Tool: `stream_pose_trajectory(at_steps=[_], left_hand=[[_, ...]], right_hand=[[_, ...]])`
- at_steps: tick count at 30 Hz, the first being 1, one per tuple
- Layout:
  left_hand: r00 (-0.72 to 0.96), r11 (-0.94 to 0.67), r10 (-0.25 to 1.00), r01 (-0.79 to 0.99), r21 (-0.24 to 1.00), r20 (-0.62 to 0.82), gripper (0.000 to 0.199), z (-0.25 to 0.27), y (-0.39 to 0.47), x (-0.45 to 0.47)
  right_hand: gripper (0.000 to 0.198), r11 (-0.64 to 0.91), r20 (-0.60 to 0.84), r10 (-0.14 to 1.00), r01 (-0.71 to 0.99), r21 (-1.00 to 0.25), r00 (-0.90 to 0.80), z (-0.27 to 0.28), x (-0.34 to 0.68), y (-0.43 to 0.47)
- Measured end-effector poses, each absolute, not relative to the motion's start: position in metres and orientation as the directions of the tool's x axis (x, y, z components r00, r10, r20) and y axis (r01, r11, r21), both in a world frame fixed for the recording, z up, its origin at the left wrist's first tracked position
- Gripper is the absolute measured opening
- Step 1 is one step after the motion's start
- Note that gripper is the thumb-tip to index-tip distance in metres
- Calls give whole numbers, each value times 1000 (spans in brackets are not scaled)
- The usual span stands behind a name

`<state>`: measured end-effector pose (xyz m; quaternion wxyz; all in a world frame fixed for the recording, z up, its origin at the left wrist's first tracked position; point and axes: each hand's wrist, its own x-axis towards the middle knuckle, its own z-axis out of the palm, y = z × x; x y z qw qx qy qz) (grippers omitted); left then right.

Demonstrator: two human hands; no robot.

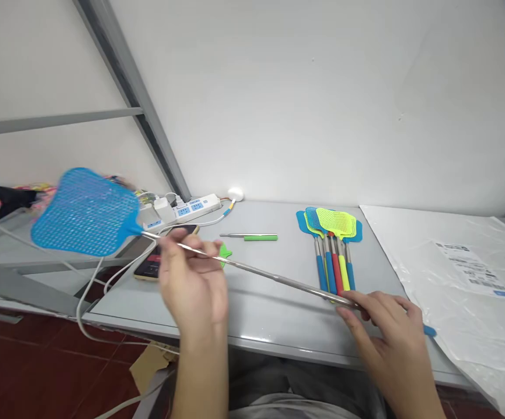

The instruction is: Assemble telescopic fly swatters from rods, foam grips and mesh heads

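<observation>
A blue fly swatter (88,215) with its metal rod drawn out long lies slantwise across my view, above the desk. My left hand (195,276) pinches the thin rod near the mesh head. Farther down, my right hand (385,334) grips the swatter at its lower end, where a bit of blue handle sticks out past the fingers. Beyond the rod, several fly swatters (335,250) with blue, red and yellow handles lie in a bunch. A bare metal rod (235,235) and a green handle (261,237) rest side by side. A green piece (225,253) is partly hidden behind my left hand.
A phone (148,263) and a white power strip (197,206) with plugs and cables are at the left of the grey desk (274,331). On the right lies a white plastic mailer (457,279) with a label. A metal frame (147,110) rises at the left.
</observation>
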<state>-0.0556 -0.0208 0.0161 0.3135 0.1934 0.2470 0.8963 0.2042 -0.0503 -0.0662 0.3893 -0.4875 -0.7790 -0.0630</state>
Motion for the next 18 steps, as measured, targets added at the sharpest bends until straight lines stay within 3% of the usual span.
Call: stream_pose_trajectory(at_steps=[7, 10, 13, 18], left_hand=[[-383, -465, 874, -481, 744, 299, 25, -12, -20, 19], [-295, -423, 902, -446, 789, 316, 26, -20, -22, 28], [-362, -488, 862, -404, 773, 355, 24, -15, -23, 19], [-580, -632, 740, -426, 647, 340, 25, 15, -27, -25]], right_hand=[[14, 448, 690, 719, 817, -363, -88, -63, 196, -55], [17, 412, 713, 701, 835, -364, -36, -63, 199, -52], [20, 424, 705, 707, 832, -356, -58, -63, 205, -49], [23, 432, 712, 695, 848, -308, -96, -63, 217, -44]])
